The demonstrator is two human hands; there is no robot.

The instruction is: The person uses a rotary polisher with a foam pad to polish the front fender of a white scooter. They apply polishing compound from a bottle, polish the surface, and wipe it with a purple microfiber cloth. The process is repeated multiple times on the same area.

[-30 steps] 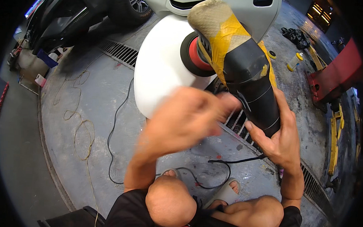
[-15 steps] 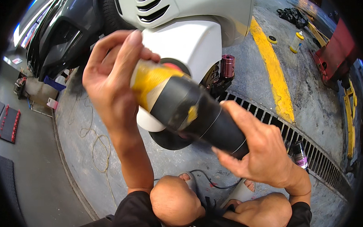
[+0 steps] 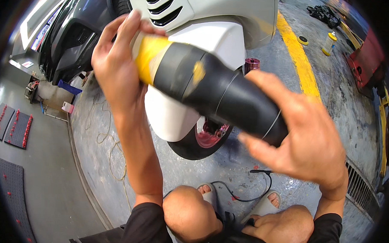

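Observation:
A black power polisher [image 3: 223, 94] with a yellow head end lies slantwise in the air between my hands, its head up to the left. Around the rear of its body my right hand [image 3: 307, 134] is wrapped, thumb below. My left hand [image 3: 119, 61] is closed at the yellow end, its fingers curled and partly hidden behind it. Just beyond is the white front fender [image 3: 171, 116] of a scooter, over a black tyre [image 3: 193, 150] with a pinkish rim. The polisher's working face is hidden, so I cannot tell if it touches the fender.
A dark vehicle [image 3: 73, 40] stands at the far left. A black cord [image 3: 232, 195] lies by my feet, a beige cord [image 3: 104, 137] farther left. Rightward are a yellow floor stripe [image 3: 296, 52], a yellow-capped bottle [image 3: 329, 44], a polishing pad [image 3: 302, 40] and a floor grate [image 3: 359, 183].
The polisher has shifted up and lies flatter, its head moving up-left. My left hand has risen with it, and my right hand has moved right. The wheel rim now shows below the tool.

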